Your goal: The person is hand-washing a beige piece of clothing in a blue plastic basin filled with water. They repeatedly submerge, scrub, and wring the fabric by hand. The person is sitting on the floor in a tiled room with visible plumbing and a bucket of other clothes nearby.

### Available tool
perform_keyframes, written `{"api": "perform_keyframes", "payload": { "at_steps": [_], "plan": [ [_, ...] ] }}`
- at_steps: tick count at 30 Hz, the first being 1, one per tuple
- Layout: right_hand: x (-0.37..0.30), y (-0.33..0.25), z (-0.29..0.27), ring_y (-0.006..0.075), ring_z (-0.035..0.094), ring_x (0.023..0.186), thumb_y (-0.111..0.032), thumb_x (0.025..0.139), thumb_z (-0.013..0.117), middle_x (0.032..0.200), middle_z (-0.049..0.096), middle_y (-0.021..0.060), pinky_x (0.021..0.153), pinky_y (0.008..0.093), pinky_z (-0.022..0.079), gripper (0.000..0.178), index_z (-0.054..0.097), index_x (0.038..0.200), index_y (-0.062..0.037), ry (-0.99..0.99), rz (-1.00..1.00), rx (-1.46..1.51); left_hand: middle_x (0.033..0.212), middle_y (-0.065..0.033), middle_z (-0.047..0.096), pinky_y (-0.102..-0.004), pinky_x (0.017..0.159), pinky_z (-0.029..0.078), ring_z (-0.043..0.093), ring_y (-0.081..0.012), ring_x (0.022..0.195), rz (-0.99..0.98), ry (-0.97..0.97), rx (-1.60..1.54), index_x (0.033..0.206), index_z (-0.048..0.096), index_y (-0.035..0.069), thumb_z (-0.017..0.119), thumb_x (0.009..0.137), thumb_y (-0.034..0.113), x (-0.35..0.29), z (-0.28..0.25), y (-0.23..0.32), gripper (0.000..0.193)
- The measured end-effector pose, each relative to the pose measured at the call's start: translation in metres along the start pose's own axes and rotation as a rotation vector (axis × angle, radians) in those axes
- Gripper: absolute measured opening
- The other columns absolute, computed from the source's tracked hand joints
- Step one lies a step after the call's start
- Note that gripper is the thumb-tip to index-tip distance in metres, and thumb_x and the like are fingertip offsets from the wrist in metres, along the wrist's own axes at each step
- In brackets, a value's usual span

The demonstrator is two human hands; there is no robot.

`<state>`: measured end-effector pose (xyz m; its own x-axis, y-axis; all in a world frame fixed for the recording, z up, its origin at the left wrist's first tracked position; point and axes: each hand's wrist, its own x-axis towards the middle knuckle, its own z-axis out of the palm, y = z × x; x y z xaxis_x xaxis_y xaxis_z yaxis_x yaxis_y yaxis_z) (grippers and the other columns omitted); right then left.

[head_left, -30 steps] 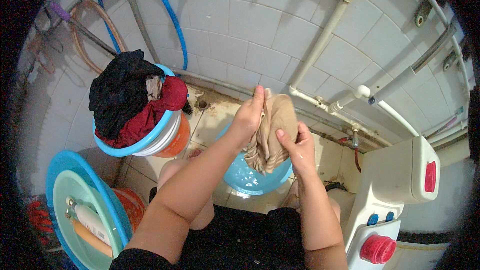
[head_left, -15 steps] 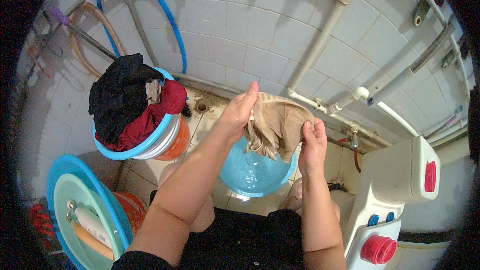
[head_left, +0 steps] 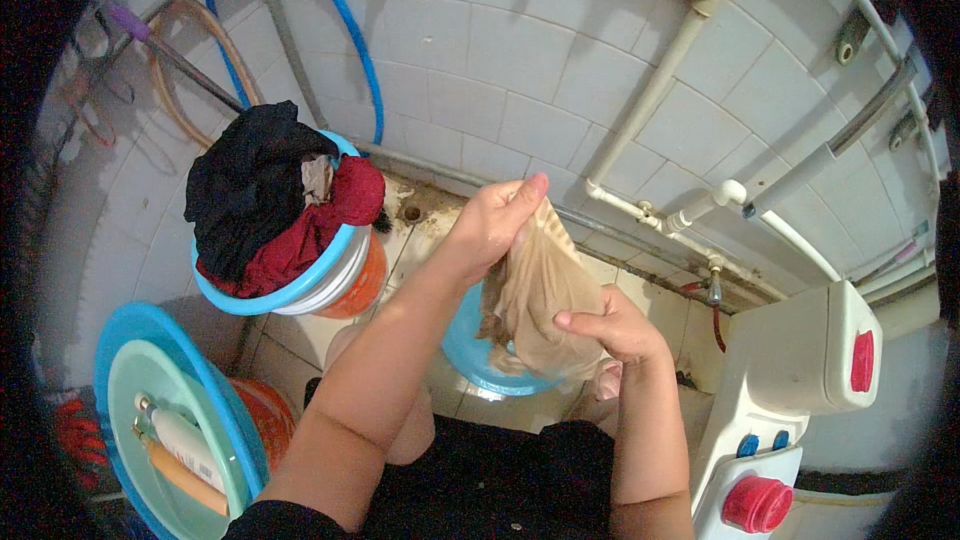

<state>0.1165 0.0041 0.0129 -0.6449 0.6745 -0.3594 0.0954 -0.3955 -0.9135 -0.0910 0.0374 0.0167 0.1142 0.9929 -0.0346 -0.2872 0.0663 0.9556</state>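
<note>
Between my hands hangs a thin, wet-looking beige garment (head_left: 550, 290) with a ribbed band along its upper edge. My left hand (head_left: 497, 225) pinches it at the top, with the thumb pointing up. Lower down on the right, my right hand (head_left: 622, 325) grips its side, thumb toward the cloth and the other fingers partly hidden. Below the garment a light blue basin (head_left: 470, 365) sits on the tiled floor, mostly covered from sight by the cloth.
On the left, a bucket topped by a blue basin (head_left: 240, 305) holds black cloth (head_left: 245, 195) and dark red cloth (head_left: 300, 250). Nearer, a green basin (head_left: 125, 390) contains a white bottle (head_left: 185, 440). White jugs with red caps (head_left: 760, 502) stand right. Pipes (head_left: 660, 80) run along the wall.
The garment has dropped from a bunched spread into a longer hang over the basin. My right hand has moved down and turned, its thumb now pointing left.
</note>
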Motion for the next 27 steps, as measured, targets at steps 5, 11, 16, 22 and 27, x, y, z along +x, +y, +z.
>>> {"api": "perform_keyframes", "payload": {
  "at_steps": [5, 11, 16, 22, 27],
  "plan": [
    [-0.008, 0.000, 0.003, 0.0208, 0.060, 0.090, -0.017, 0.073, 0.070, 0.102, 0.061, 0.0093, 0.081, 0.0353, 0.047, 0.048, 0.051, 0.114, 0.0003, 0.004, -0.193, 0.499, 0.059, 0.0079, 0.037, -0.0226, 0.048, 0.028, 0.031, -0.0041, 0.055, 0.132, 0.076, 0.133, 0.062, 0.045, 0.010, 0.049, 0.090, 0.037, 0.005, 0.001, -0.007, 0.039],
    [-0.008, 0.006, -0.004, 0.0221, 0.059, 0.093, -0.016, 0.073, 0.070, 0.105, 0.059, 0.0103, 0.082, 0.0352, 0.047, 0.050, 0.049, 0.115, 0.0005, 0.063, -0.230, 0.602, 0.060, 0.0076, 0.036, -0.0231, 0.050, 0.030, 0.031, -0.0042, 0.058, 0.072, 0.089, 0.254, 0.062, 0.046, 0.007, 0.048, 0.091, 0.032, 0.010, 0.002, -0.013, 0.038],
    [-0.013, -0.005, -0.004, 0.0205, 0.059, 0.093, -0.012, 0.071, 0.069, 0.104, 0.059, 0.0091, 0.083, 0.0323, 0.046, 0.050, 0.049, 0.115, 0.0002, 0.065, -0.258, 0.495, 0.079, -0.0001, 0.054, -0.0243, 0.070, 0.040, 0.047, -0.0077, 0.077, 0.035, -0.197, 0.156, 0.087, 0.057, 0.003, 0.047, 0.090, 0.037, 0.003, -0.001, -0.001, 0.036],
    [-0.007, -0.011, -0.008, 0.0177, 0.058, 0.090, -0.017, 0.071, 0.071, 0.100, 0.059, 0.0082, 0.082, 0.0285, 0.045, 0.051, 0.049, 0.113, -0.0005, 0.186, -0.322, 0.393, 0.103, -0.0074, 0.058, -0.0284, 0.085, 0.041, 0.052, -0.0129, 0.096, -0.238, -0.679, 0.174, 0.108, 0.055, 0.001, 0.056, 0.085, 0.038, -0.019, 0.009, 0.013, 0.043],
    [-0.003, -0.008, -0.016, 0.0149, 0.058, 0.088, -0.019, 0.075, 0.069, 0.096, 0.061, 0.0056, 0.080, 0.0278, 0.046, 0.044, 0.050, 0.112, -0.0036, 0.238, -0.315, 0.342, 0.103, -0.0067, 0.059, -0.0292, 0.081, 0.045, 0.054, -0.0130, 0.093, -0.355, -0.720, 0.109, 0.107, 0.056, 0.002, 0.059, 0.084, 0.036, -0.016, 0.010, -0.001, 0.042]
  ]
}}
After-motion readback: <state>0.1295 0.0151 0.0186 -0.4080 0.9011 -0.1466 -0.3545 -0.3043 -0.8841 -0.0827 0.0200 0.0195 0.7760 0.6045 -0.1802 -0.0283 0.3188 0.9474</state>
